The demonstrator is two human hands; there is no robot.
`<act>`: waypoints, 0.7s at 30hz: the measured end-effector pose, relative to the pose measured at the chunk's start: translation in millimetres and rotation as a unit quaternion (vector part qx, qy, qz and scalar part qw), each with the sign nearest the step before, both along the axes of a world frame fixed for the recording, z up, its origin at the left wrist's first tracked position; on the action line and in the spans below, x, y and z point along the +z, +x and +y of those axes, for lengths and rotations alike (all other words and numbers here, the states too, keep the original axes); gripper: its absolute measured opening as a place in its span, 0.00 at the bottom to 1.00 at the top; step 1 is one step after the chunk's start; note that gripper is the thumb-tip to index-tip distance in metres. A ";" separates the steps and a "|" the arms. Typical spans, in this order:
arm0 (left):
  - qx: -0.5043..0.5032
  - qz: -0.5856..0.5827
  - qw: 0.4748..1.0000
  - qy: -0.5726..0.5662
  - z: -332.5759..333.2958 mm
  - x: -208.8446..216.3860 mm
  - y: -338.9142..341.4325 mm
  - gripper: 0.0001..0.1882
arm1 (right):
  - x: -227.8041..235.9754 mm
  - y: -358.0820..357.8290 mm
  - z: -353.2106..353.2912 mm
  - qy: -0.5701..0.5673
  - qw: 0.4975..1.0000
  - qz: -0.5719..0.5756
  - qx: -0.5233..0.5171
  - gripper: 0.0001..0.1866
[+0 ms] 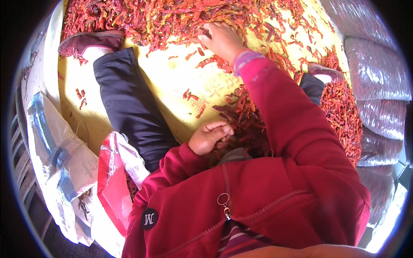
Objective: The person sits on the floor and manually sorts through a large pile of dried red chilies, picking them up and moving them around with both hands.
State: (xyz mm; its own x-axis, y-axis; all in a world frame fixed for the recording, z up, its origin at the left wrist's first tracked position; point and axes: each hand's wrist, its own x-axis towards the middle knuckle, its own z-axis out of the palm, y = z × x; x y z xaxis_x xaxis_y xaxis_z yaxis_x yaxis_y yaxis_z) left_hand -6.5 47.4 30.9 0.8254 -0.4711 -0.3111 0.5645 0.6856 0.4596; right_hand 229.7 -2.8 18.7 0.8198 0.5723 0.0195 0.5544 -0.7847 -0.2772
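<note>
A broad pile of dried red chili peppers (172, 19) covers the far part of a yellow sheet (163, 77). My right hand (222, 41) reaches out to the near edge of this pile, thumb apart from the fingers, palm down over the peppers. Close to my body, my left hand (211, 137) is closed, its fingers curled and the thumb pressed against them. What it holds, if anything, is too small to make out. Beneath and beside it lies a darker heap of chili peppers (243, 114) between my legs.
My outstretched legs, in dark trousers (129, 90), frame the sheet. At the left lie a white and blue woven sack (64, 159) and a red and white bag (112, 180). Filled clear plastic bags (376, 69) are stacked along the right, beside more chili peppers (342, 116).
</note>
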 end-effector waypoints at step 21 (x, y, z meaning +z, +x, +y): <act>0.073 0.089 0.992 0.047 -3.1 -2.7 7.8 0.07 | 30.9 -78.1 -98.4 0.401 0.752 0.517 -0.083 0.11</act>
